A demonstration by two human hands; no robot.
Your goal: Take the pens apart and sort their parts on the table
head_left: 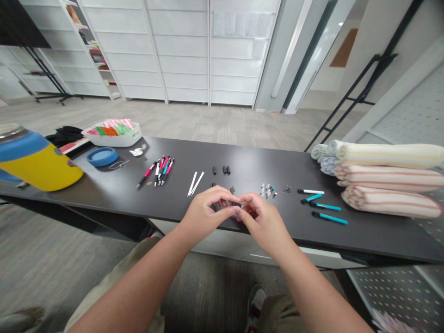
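Observation:
My left hand [208, 208] and my right hand [261, 216] meet over the front edge of the dark table, fingertips pinched together. Between them is a small dark pen part [236, 204], mostly covered by the fingers. Just beyond the hands lie short black grip sleeves [226, 169] and a few small dark pieces [232, 189]. White pen refills [195, 184] rest left of them. To the right are small silver and teal pen pieces [268, 190], tiny springs [287, 189], several teal pen barrels [326, 206] and a white barrel [311, 191]. Whole pens [164, 170] sit in a group at left.
On the left stand a yellow and blue bottle [38, 159], a blue lid [102, 157], crumpled white paper [137, 151] and a white basket [133, 135] with colourful wrapped items. Rolled striped towels [388, 178] are stacked at the table's right end.

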